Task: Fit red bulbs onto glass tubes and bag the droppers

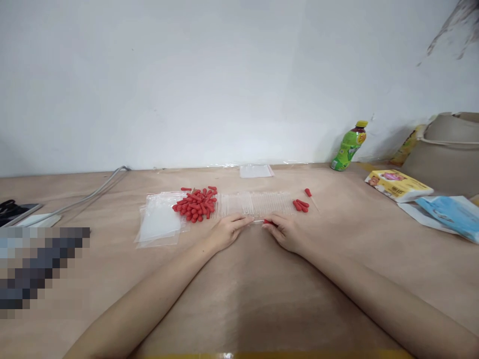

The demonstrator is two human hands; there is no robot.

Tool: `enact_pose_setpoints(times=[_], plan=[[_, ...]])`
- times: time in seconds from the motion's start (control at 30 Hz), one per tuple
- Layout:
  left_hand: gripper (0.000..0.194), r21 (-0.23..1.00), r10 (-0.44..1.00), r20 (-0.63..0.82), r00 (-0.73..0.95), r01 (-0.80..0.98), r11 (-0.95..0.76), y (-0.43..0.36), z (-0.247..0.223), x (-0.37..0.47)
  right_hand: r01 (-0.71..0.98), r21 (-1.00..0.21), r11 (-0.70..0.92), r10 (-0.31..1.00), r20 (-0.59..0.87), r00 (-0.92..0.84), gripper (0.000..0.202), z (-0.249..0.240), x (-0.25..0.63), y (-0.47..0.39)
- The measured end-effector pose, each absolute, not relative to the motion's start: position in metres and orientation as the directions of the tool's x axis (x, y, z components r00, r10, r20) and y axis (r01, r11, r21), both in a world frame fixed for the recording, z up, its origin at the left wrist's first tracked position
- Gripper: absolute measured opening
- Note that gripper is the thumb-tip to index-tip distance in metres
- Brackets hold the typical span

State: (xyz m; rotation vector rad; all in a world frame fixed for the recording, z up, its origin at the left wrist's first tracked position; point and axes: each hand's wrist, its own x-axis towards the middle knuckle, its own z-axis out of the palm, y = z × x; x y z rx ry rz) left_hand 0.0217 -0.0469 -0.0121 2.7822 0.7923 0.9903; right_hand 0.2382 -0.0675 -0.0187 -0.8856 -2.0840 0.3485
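My left hand (227, 230) rests on the wooden table (239, 294), its fingers touching the near edge of a row of clear glass tubes (256, 203). My right hand (283, 232) pinches a small red rubber cap (268, 222) at the tubes' near edge. A pile of red rubber caps (196, 203) lies left of the tubes. A few more red pieces (301, 205) lie to the right, one (308, 192) with a thin clear stem.
Clear plastic bags (160, 224) lie left of the pile, another bag (256, 171) by the wall. A green bottle (349, 145), a yellow pack (397, 183), blue packaging (451, 213) and a beige bag (447, 152) stand right. A grey cable (90, 195) and scissors (10, 208) lie left.
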Motion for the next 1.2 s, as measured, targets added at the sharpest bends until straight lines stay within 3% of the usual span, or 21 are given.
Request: enact_pose_setpoints(times=[0.33, 0.77, 0.97, 1.2], plan=[[0.039, 0.205, 0.491, 0.479, 0.727, 0.452, -0.868, -0.049, -0.011, 0.015, 0.464, -0.464, 0.754, 0.655, 0.576, -0.489, 0.019, -0.020, 0.243, -0.070], [0.033, 0.063, 0.420, 0.461, 0.782, 0.444, -0.894, -0.049, -0.014, 0.018, 0.563, -0.275, 0.780, 0.600, 0.585, -0.546, 0.018, -0.026, 0.242, -0.070], [0.026, 0.136, 0.436, 0.658, 0.615, 0.472, -0.871, -0.046, -0.015, 0.021, 0.541, -0.422, 0.727, 0.657, 0.656, -0.371, 0.015, -0.017, 0.240, -0.064], [0.021, 0.138, 0.448, 0.648, 0.615, 0.484, -0.864, -0.047, -0.013, 0.019, 0.516, -0.495, 0.699, 0.706, 0.591, -0.390, 0.013, -0.017, 0.239, -0.065]])
